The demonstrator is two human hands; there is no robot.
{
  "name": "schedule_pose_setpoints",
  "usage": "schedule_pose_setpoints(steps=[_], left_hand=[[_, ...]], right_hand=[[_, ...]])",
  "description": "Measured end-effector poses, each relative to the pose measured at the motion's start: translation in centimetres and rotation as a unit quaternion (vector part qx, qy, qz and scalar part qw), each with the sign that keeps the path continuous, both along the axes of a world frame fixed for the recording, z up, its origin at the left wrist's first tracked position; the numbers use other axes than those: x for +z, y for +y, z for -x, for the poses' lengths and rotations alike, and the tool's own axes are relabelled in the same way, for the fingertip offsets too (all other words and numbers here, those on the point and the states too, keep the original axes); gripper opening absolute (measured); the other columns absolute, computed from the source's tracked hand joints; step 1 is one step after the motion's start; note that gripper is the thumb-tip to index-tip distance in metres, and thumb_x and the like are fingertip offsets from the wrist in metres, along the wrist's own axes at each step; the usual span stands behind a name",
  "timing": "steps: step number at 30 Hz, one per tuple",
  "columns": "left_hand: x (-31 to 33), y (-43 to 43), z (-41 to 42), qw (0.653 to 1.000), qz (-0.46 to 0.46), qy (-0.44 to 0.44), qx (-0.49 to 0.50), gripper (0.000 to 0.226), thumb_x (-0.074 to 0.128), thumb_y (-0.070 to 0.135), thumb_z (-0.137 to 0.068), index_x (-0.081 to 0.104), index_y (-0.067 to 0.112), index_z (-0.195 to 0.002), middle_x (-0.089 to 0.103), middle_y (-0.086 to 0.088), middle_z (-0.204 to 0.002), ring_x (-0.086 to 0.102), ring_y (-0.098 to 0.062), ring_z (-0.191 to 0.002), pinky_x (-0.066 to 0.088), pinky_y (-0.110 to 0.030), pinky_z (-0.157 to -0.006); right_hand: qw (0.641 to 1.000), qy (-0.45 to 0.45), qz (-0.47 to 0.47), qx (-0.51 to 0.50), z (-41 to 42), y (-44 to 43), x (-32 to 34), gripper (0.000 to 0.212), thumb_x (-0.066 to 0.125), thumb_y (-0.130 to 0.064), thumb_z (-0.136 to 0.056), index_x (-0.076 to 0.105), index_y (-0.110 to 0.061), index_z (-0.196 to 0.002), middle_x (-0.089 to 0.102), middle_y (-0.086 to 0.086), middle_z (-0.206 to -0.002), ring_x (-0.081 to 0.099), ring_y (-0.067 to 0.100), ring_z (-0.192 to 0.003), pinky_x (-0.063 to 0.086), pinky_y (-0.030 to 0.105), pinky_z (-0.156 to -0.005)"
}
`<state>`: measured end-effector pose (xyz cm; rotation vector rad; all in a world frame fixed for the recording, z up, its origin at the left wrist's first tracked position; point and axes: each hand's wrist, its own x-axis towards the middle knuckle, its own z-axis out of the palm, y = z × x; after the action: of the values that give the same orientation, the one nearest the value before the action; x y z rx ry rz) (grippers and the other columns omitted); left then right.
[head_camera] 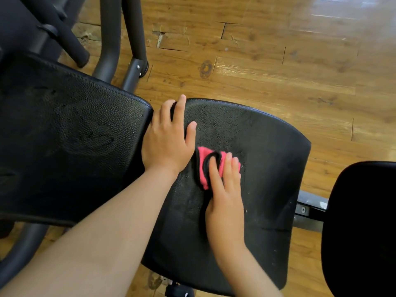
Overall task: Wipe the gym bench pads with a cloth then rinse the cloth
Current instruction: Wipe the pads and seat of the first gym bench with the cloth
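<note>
Pink and black cloth [203,168] lies bunched on the middle of the seat pad [267,168], pressed down by the flat, straight fingers of the right hand [225,202]. The left hand [166,144] rests open just left of it, fingers spread toward the pad's far edge. Since nothing pinches the cloth, a hard stroke may let it slip out or roll up, leaving streaks, and a leftward sweep could bump the bracing hand and miss the strip beside the back pad [70,129].
</note>
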<state>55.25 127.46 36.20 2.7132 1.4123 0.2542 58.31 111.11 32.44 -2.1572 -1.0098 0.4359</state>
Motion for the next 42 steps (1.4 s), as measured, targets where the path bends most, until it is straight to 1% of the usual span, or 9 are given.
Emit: schedule_pose_setpoints(steps=[4,11,19,24,28,31,33,37,42], left_hand=[[-0.1,0.2,0.1,1.0,0.008,-0.006,-0.009,0.057,0.035,0.038,-0.096,0.041,0.008,-0.143,0.05,-0.015,-0.133,0.052,-0.035,-0.112,0.046,-0.045,-0.087],[0.3,0.1,0.2,1.0,0.023,0.013,-0.011,0.06,0.025,0.035,-0.094,0.035,0.008,-0.146,0.046,-0.014,-0.137,0.049,-0.035,-0.115,0.047,-0.045,-0.085],[0.5,1.0,0.4,0.993,0.105,-0.005,-0.05,0.058,0.046,0.02,-0.098,0.026,0.005,-0.15,0.036,-0.018,-0.146,0.039,-0.039,-0.126,0.032,-0.047,-0.105],[1.3,1.9,0.7,0.982,0.17,0.007,-0.081,0.064,0.046,0.015,-0.099,0.013,0.005,-0.153,0.021,-0.019,-0.154,0.026,-0.039,-0.137,0.016,-0.041,-0.115],[1.7,-0.8,3.2,0.98,0.18,-0.043,-0.073,0.058,0.037,0.011,-0.101,0.014,0.011,-0.154,0.005,-0.016,-0.161,0.006,-0.03,-0.149,0.009,-0.037,-0.121],[1.3,-5.4,7.7,0.988,0.126,-0.054,-0.068,0.053,0.031,0.014,-0.101,0.024,0.012,-0.153,0.006,-0.016,-0.162,0.006,-0.027,-0.15,0.014,-0.035,-0.12],[0.4,-6.1,8.8,0.991,0.104,-0.048,-0.074,0.053,0.036,0.011,-0.098,0.029,0.011,-0.151,0.01,-0.018,-0.161,0.01,-0.029,-0.149,0.02,-0.039,-0.118],[0.2,-5.9,8.0,0.993,0.098,-0.039,-0.046,0.062,0.048,-0.002,-0.093,0.03,0.011,-0.151,0.012,-0.018,-0.16,0.014,-0.031,-0.148,0.02,-0.038,-0.117],[0.4,-6.0,8.0,0.995,0.082,-0.023,-0.046,0.055,0.028,0.012,-0.096,0.031,0.011,-0.15,0.013,-0.019,-0.16,0.015,-0.032,-0.148,0.015,-0.035,-0.115]], right_hand=[[1.0,0.001,0.004,0.003,1.3,-1.0,0.1,0.067,0.018,-0.004,-0.084,0.041,-0.018,-0.145,0.017,0.004,-0.159,0.008,0.024,-0.148,0.034,0.052,-0.11],[1.0,0.0,-0.001,0.012,-1.2,4.4,1.3,0.065,0.01,-0.015,-0.088,0.033,-0.018,-0.148,0.008,0.006,-0.159,0.0,0.024,-0.148,-0.004,0.027,-0.119],[0.995,-0.06,0.045,0.062,3.4,-2.2,1.2,0.065,0.026,-0.006,-0.083,0.041,-0.02,-0.145,0.027,0.01,-0.156,0.023,0.032,-0.143,0.019,0.044,-0.112],[0.99,-0.063,0.076,0.098,3.1,-2.9,1.5,0.065,0.027,-0.006,-0.083,0.041,-0.02,-0.145,0.031,0.011,-0.154,0.026,0.033,-0.143,0.021,0.042,-0.112],[0.992,-0.047,0.065,0.102,1.9,-2.4,1.7,0.063,0.025,-0.008,-0.084,0.044,-0.02,-0.143,0.033,0.01,-0.154,0.026,0.03,-0.142,0.04,0.04,-0.104],[0.993,-0.015,0.07,0.089,1.0,-0.4,2.2,0.062,0.03,0.002,-0.092,0.03,-0.021,-0.15,0.01,0.005,-0.159,0.0,0.021,-0.146,0.013,0.036,-0.12],[0.994,0.011,0.072,0.077,0.5,1.2,3.0,0.066,0.032,0.006,-0.095,0.019,-0.023,-0.152,-0.003,0.003,-0.16,-0.012,0.017,-0.145,-0.004,0.029,-0.119],[0.998,0.03,0.053,0.021,2.0,2.4,3.1,0.068,0.032,0.007,-0.096,0.013,-0.024,-0.153,-0.007,0.004,-0.161,-0.017,0.018,-0.145,0.002,0.034,-0.121],[0.998,0.046,0.029,0.02,6.5,-0.3,3.2,0.068,0.038,0.003,-0.097,0.01,-0.031,-0.149,-0.005,-0.002,-0.159,-0.016,0.016,-0.146,-0.009,0.026,-0.117]])
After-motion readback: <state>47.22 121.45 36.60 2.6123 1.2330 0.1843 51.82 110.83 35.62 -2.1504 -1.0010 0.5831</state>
